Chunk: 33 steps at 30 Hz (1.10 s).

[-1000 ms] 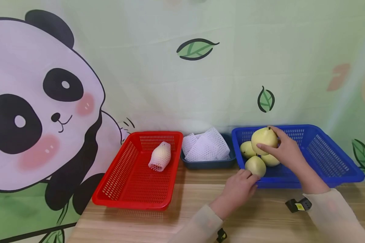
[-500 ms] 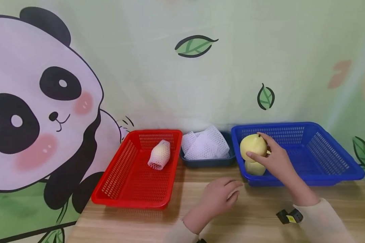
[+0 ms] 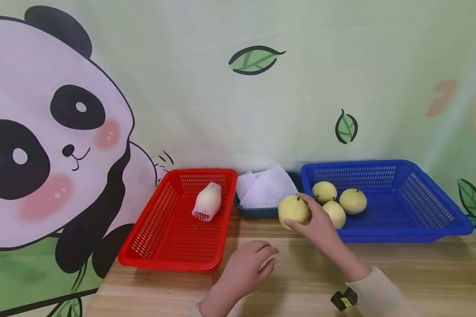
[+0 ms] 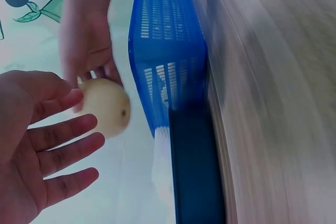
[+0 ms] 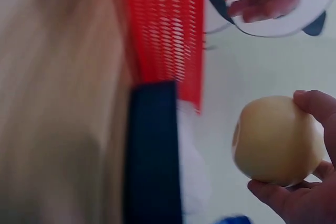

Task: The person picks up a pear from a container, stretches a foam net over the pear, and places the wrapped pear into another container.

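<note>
My right hand point(image 3: 321, 229) grips a pale yellow pear point(image 3: 293, 211) between thumb and fingers, held up left of the blue basket point(image 3: 412, 237). In the right wrist view the pear point(image 5: 278, 140) shows its blossom end. Over the table's middle my left hand point(image 3: 247, 268) is empty; the left wrist view shows that hand point(image 4: 47, 145) with its fingers spread, the pear in front of them. Several other pears point(image 3: 353, 201) lie at the left end of the blue basket. White foam net sleeves point(image 3: 267, 189) fill a small dark blue tray point(image 3: 262, 213).
On the left stands a red basket point(image 3: 174, 264) with one pear in a foam net point(image 3: 208, 201) inside. The dark tray sits between both baskets on a wooden table point(image 3: 301, 290). Behind them hangs a green backdrop point(image 3: 182, 88) with a panda print.
My right hand has lifted the pear out of the blue basket and carried it left. My left hand has let go of the basket's front rim area and moved left.
</note>
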Each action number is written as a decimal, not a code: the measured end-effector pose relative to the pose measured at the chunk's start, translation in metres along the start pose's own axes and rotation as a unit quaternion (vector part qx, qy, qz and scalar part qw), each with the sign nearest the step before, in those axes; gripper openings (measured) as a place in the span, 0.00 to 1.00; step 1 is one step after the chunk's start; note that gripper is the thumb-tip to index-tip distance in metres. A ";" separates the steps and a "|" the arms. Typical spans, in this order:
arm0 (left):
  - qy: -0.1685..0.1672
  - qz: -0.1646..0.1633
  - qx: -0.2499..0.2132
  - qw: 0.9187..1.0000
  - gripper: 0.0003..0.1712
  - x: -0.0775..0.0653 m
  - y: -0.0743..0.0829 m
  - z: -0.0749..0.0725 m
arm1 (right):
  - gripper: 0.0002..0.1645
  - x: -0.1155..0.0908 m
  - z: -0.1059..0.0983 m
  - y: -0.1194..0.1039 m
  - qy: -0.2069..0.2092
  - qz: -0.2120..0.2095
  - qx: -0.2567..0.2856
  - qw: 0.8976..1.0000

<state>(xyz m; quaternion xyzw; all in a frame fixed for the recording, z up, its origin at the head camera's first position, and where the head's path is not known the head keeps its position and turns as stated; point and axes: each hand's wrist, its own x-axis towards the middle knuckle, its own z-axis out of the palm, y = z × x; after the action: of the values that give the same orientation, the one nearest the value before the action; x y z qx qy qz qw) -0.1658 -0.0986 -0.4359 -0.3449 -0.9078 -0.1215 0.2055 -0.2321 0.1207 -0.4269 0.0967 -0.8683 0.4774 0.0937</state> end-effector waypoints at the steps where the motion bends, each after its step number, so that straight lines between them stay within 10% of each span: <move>1: 0.003 -0.001 0.001 1.000 0.09 -0.004 -0.002 -0.001 | 0.47 0.000 0.006 0.003 0.004 -0.007 -0.001 1.000; 15: -0.011 0.014 -0.014 1.000 0.08 -0.036 -0.009 -0.005 | 0.45 0.012 0.062 0.033 -0.058 -0.055 -0.036 0.996; 21: 0.031 0.058 0.004 0.998 0.10 -0.039 -0.007 -0.002 | 0.44 0.016 0.073 0.039 -0.077 -0.074 -0.029 0.994; 33: -0.011 0.054 0.019 0.998 0.09 -0.040 -0.009 -0.021 | 0.44 0.018 0.089 0.050 -0.098 -0.081 -0.033 0.991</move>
<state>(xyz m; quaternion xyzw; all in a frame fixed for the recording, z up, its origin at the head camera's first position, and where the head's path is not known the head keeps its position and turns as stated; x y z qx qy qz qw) -0.1383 -0.1355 -0.4368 -0.3907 -0.8923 -0.0891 0.2079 -0.2687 0.0704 -0.5100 0.2094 -0.8780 0.4275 0.0499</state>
